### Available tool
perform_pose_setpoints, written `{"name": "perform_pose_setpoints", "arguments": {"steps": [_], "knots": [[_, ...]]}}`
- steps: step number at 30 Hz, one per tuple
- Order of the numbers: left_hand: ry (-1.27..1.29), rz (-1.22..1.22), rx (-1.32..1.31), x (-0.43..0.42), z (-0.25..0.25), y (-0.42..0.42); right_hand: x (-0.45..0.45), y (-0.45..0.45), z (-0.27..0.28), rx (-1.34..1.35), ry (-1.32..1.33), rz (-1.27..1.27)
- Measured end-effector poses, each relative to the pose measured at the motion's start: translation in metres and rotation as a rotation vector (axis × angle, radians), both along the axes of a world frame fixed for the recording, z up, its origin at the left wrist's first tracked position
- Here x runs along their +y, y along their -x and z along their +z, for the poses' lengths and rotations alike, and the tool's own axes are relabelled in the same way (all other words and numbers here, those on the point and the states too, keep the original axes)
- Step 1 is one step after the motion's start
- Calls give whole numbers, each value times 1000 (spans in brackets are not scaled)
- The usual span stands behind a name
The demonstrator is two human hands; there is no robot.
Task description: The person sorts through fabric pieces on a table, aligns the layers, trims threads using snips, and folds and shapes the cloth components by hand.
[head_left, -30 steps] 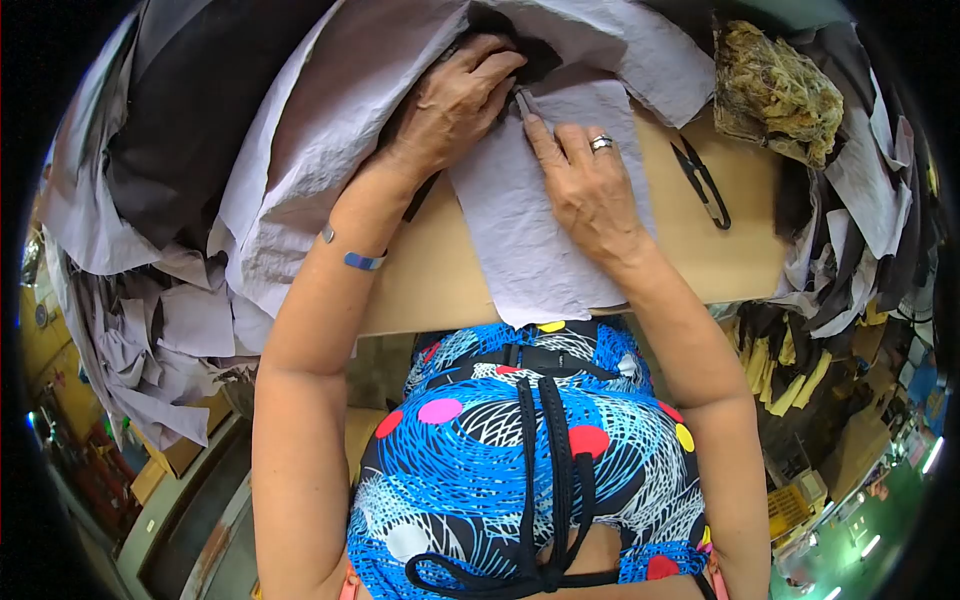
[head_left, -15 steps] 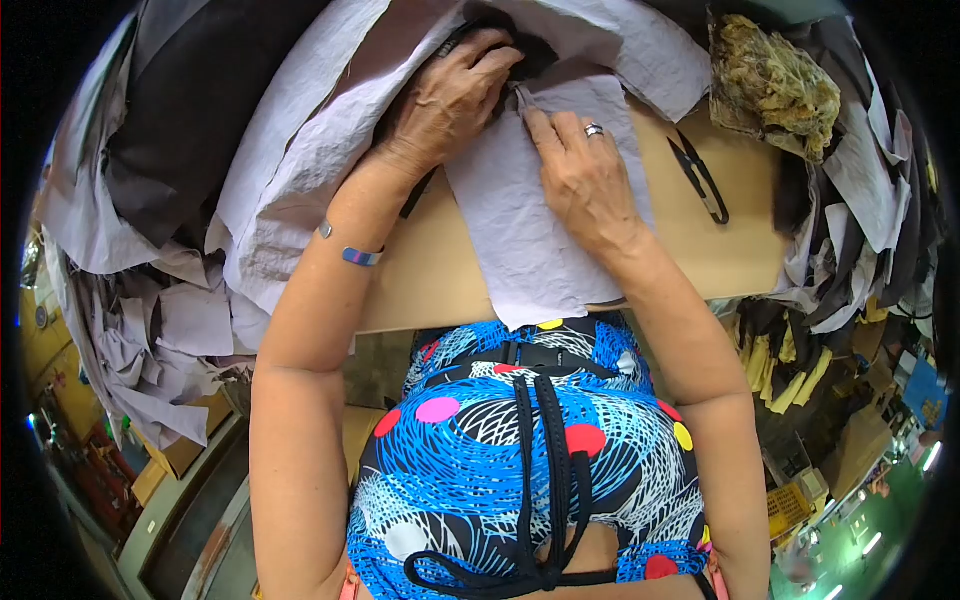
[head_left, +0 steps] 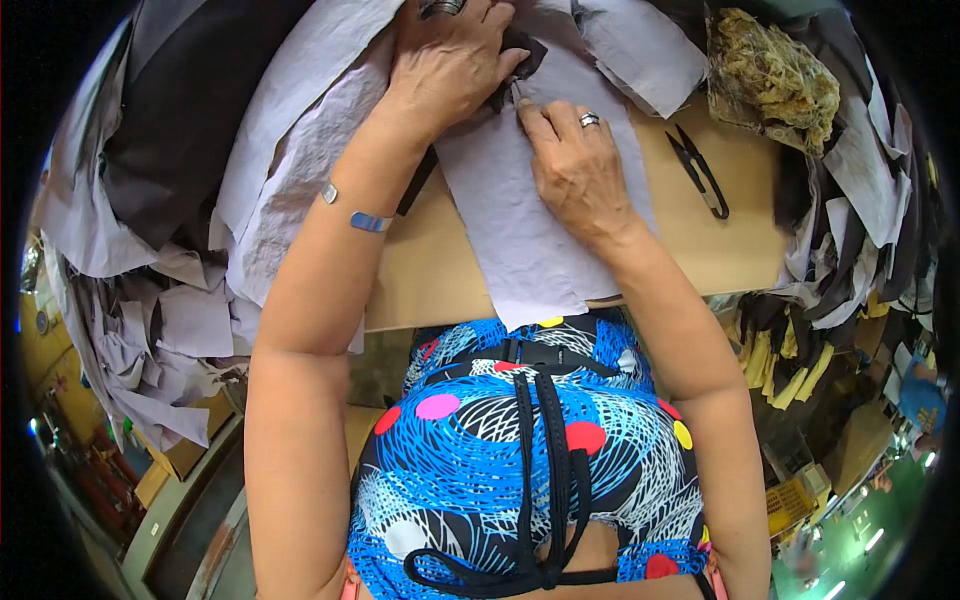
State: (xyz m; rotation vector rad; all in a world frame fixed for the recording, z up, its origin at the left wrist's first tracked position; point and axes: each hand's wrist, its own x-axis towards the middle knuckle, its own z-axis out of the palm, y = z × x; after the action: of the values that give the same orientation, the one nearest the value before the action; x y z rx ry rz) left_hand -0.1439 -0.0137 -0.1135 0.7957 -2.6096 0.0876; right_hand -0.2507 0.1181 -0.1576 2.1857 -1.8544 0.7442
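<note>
A long piece of pale lilac-grey cloth (head_left: 520, 230) lies over the tan board, its near end hanging past the front edge. My right hand (head_left: 580, 165), with a ring on one finger, rests on this cloth. Its thumb and index finger pinch at a fold, where a thin pale tip shows; I cannot make out what that is. Farther up, my left hand (head_left: 450, 65) reaches across the cloth beside a dark piece (head_left: 525, 60), thumb spread away from the fingers. The frame's top edge cuts off part of that hand.
Black thread snips (head_left: 698, 172) lie on the tan board (head_left: 715, 240) at right. Behind them sits a clear plastic bag of yellowish fibre (head_left: 770, 80). Grey and dark cloth pieces (head_left: 285, 170) pile up on the left, and more cloth (head_left: 860, 200) hangs on the right.
My left hand has moved up and away from me, its thumb now spread out. The right hand has shifted slightly left, and the cloth around the dark piece lies flatter.
</note>
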Motion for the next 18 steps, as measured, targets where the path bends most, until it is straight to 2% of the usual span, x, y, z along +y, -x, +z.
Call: {"name": "perform_pose_setpoints", "arguments": {"steps": [3,4,7,11,16,18], "knots": [[-76,32,-278,-6,6,6,0,0,1,-16,13,-7],[5,-22,-184,-12,-8,6,0,1,-1,-23,20,-6],[50,-157,-148,-21,-15,3,0,1,1,-17,12,-2],[125,-196,-52,-16,-3,2,1,2,-2,32,17,18],[264,-225,-18,-17,-2,-3,-2,1,0,-63,-2,14],[237,-223,-40,-18,-4,-4,-3,0,2,-96,-19,0]]}}
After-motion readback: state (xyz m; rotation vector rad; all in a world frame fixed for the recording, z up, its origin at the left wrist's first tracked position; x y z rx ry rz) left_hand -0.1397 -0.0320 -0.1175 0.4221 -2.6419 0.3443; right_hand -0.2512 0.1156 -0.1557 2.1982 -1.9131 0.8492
